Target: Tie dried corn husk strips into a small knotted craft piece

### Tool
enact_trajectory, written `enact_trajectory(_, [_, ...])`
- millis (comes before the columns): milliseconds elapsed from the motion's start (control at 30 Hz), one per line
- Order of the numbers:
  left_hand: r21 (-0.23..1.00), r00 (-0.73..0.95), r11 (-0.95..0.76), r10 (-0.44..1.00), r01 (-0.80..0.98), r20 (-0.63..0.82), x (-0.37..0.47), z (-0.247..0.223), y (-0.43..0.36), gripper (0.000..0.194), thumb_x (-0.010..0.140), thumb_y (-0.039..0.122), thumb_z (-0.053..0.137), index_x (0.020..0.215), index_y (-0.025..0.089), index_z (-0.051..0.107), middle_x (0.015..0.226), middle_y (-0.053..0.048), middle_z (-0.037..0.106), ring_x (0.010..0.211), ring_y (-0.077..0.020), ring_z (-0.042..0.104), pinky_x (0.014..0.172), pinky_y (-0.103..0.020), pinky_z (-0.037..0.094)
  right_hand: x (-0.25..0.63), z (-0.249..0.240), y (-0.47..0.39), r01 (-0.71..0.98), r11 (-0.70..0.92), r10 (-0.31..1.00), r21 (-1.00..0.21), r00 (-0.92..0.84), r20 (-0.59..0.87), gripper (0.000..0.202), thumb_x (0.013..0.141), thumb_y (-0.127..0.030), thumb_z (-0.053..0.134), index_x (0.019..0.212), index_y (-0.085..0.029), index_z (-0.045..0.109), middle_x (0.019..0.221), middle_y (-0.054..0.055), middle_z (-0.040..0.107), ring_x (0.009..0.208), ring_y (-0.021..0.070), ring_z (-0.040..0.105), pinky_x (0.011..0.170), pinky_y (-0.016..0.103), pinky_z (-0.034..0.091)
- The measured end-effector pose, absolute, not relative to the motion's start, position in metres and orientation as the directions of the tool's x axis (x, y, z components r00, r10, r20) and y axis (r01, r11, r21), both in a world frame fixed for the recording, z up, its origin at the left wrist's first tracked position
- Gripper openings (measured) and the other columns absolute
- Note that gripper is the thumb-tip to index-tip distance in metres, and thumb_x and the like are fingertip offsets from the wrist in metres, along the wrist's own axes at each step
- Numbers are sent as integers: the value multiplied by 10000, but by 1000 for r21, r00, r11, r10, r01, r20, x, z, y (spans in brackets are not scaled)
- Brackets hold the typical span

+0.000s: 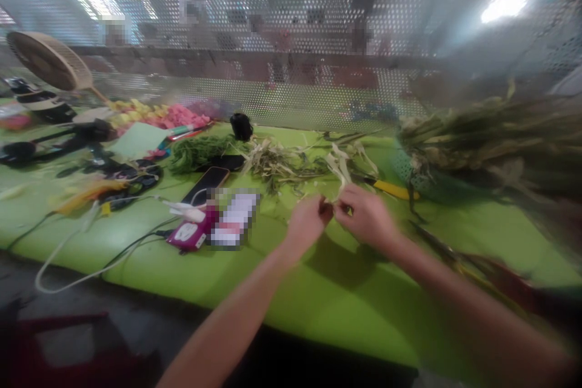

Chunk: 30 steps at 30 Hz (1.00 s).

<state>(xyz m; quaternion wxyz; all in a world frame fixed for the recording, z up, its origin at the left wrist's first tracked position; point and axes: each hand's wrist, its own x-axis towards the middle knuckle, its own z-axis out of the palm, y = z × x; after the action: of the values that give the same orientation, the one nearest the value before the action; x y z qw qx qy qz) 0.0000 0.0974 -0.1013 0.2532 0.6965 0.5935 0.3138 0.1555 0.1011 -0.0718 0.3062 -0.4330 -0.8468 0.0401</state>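
My left hand (309,218) and my right hand (364,212) meet above the green tabletop, fingertips almost touching. Both are closed in a pinch. A pale dried leaf strip (340,167) runs up from the fingers of my right hand. Whatever sits between the left fingertips is too small and blurred to name. Just beyond the hands lies a loose heap of dried leaf strips (268,157), with green plant strands (195,151) to its left. Behind my right hand is a tool with a yellow handle (394,189).
Left of my hands are a lit phone (236,218), a dark phone (207,185) and a magenta device (193,230) with cables. A basket (402,170) heaped with dried stalks (482,139) stands right. A fan (50,60) and a perforated screen (291,91) are behind.
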Motion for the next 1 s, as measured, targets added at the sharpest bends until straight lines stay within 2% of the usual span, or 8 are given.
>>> enact_trajectory(233, [783, 52, -126, 991, 609, 120, 0, -99, 97, 239, 817, 257, 551, 635, 188, 412, 610, 30, 441, 578, -109, 324, 573, -283, 186, 152, -74, 100, 667, 594, 797, -450, -413, 441, 277, 894, -213, 559, 629, -183, 482, 720, 20, 517, 617, 126, 456, 551, 253, 295])
enact_trajectory(467, [858, -4, -17, 1000, 514, 22, -2, -100, 103, 286, 769, 318, 587, 593, 182, 408, 567, 49, 383, 562, -96, 304, 557, -272, 179, 153, -79, 106, 565, 580, 815, -588, -380, 438, 271, 898, -229, 591, 638, -183, 527, 722, 12, 533, 664, 137, 503, 594, 253, 351])
enact_trajectory(633, [897, 52, -27, 999, 442, 4, 1, -104, 105, 198, 736, 236, 582, 584, 167, 476, 566, 33, 449, 575, -100, 382, 564, -258, 237, 153, -81, 106, 535, 525, 851, -662, -312, 423, 213, 868, -266, 638, 678, -189, 581, 713, 6, 582, 655, 137, 525, 588, 252, 370])
enact_trajectory(733, [876, 103, -76, 994, 476, 30, 4, -107, 103, 188, 742, 182, 547, 565, 159, 488, 584, 11, 491, 590, -108, 419, 576, -257, 270, 153, -78, 105, 517, 468, 883, -716, -266, 386, 98, 824, -272, 686, 815, -196, 624, 713, -2, 619, 639, 136, 540, 579, 247, 390])
enact_trajectory(833, [818, 141, -124, 989, 561, 53, 5, -106, 100, 193, 757, 169, 530, 566, 160, 499, 583, -4, 504, 576, -114, 425, 580, -265, 285, 153, -76, 105, 530, 463, 886, -711, -291, 360, 156, 803, -278, 707, 922, -192, 655, 778, 17, 646, 677, 146, 563, 595, 254, 409])
enact_trajectory(1000, [731, 219, -218, 971, 647, 96, 4, -101, 96, 185, 771, 170, 521, 586, 163, 514, 568, -7, 494, 555, -119, 407, 567, -272, 273, 156, -72, 108, 567, 504, 863, -651, -351, 363, 51, 781, -189, 663, 730, -182, 662, 804, 36, 647, 701, 147, 544, 612, 263, 393])
